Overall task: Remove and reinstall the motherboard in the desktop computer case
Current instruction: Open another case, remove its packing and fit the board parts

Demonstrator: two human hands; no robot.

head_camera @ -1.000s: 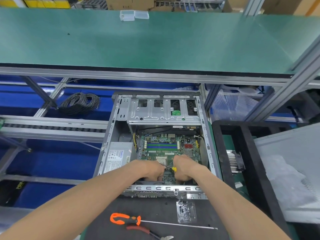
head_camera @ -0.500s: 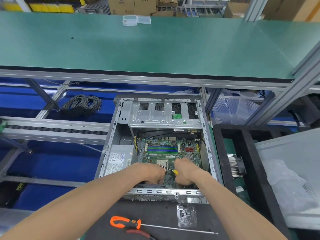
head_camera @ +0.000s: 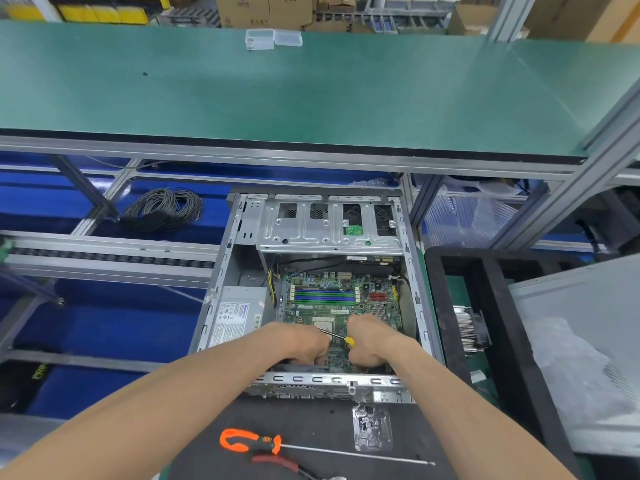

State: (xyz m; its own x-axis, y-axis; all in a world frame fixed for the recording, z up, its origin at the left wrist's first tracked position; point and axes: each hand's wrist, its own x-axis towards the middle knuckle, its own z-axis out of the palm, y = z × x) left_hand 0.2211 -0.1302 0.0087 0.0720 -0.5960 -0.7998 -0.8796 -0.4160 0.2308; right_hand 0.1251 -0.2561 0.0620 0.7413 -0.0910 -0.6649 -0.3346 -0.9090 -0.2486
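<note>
The open desktop case (head_camera: 414,299) lies flat in front of me, with the green motherboard (head_camera: 325,299) inside it. Both my hands reach into the case at the board's near edge. My left hand (head_camera: 301,344) has its fingers curled down over that edge. My right hand (head_camera: 372,337) is closed round a small yellow-handled screwdriver (head_camera: 349,340). The screwdriver's thin shaft points left toward my left hand. The near part of the board is hidden under my hands.
A power supply (head_camera: 235,317) sits left of the board and a metal drive cage (head_camera: 329,226) behind it. On the black mat lie an orange-handled screwdriver (head_camera: 249,441), red pliers (head_camera: 277,462) and a metal plate (head_camera: 372,427). A heat sink (head_camera: 467,327) and a grey side panel (head_camera: 571,341) lie to the right.
Both hands stay at the board's near edge with the screwdriver still in my right hand. Only the view has shifted a little.
</note>
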